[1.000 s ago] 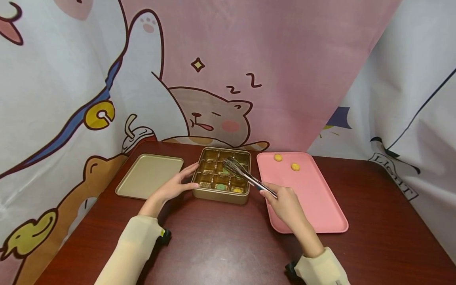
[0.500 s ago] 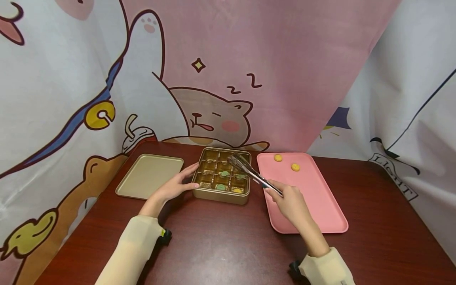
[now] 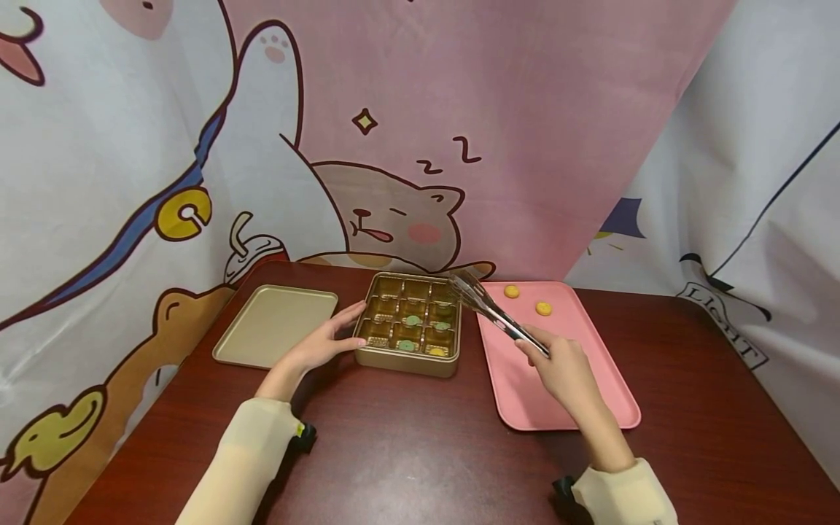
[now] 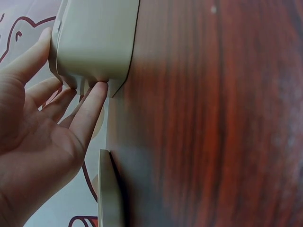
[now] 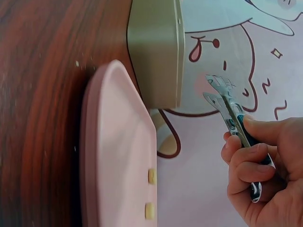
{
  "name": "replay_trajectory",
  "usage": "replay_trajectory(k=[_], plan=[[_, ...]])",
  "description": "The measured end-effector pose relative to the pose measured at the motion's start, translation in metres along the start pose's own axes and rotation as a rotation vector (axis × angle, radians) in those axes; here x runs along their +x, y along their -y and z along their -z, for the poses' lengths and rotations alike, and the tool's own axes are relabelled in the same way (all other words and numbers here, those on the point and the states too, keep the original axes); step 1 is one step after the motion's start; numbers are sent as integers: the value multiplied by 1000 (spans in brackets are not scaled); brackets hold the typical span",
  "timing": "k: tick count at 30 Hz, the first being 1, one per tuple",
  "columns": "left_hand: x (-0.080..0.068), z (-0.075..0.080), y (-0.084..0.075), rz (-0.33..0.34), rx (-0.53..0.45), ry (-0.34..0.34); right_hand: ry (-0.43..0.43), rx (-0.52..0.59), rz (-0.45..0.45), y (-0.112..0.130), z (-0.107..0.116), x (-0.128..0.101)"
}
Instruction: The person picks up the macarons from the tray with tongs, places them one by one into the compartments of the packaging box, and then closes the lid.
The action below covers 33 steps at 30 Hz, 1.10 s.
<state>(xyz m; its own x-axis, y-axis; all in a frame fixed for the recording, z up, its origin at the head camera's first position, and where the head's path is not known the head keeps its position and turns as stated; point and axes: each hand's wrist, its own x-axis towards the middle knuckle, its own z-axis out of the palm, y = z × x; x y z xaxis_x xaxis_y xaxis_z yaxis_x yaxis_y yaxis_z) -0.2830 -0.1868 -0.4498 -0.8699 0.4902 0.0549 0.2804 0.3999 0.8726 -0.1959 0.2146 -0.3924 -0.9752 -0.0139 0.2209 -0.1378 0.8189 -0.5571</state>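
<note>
A gold square tin [image 3: 407, 360] with a divided insert stands at the back middle. Several round green pieces [image 3: 412, 321] and a yellow one [image 3: 437, 351] lie in its compartments. My left hand [image 3: 323, 343] rests against the tin's left side, fingers mostly straight, thumb at the front corner; in the left wrist view the fingertips touch its wall [image 4: 94, 47]. My right hand [image 3: 561, 368] grips metal tongs [image 5: 232, 109] by the handle, over the pink tray [image 3: 545, 394]. Their tips hang near the tin's right rim, slightly apart, with nothing visible between them.
Two small yellow round cookies [image 3: 543, 309] lie at the far end of the pink tray, right of the tin. To the left lies a flat gold lid [image 3: 275, 321]. A printed cartoon curtain [image 3: 525, 146] hangs behind the dark wooden table [image 3: 394, 452].
My right hand has drawn the tongs out of the tin, up and right toward the pink tray. A green piece in the right column is uncovered. My left hand stays put.
</note>
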Motion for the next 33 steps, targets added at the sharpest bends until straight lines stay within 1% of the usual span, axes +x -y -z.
replay_trajectory(k=[5, 11, 17, 20, 27, 33], plan=[[0, 0, 1, 1, 7, 4, -17, -16, -16, -11, 10, -2], [0, 0, 0, 1, 6, 4, -57, -29, -28, -24, 21, -4], [-1, 0, -1, 7, 7, 12, -48, -35, -63, -37, 31, -10], [-1, 0, -2, 13, 4, 14, -55, -40, -70, -45, 35, -12], [-1, 0, -3, 33, -7, 14, -109, -72, -68, -63, 39, -13], [-1, -1, -4, 35, -22, 14, -117, -93, -94, -77, 40, -15]])
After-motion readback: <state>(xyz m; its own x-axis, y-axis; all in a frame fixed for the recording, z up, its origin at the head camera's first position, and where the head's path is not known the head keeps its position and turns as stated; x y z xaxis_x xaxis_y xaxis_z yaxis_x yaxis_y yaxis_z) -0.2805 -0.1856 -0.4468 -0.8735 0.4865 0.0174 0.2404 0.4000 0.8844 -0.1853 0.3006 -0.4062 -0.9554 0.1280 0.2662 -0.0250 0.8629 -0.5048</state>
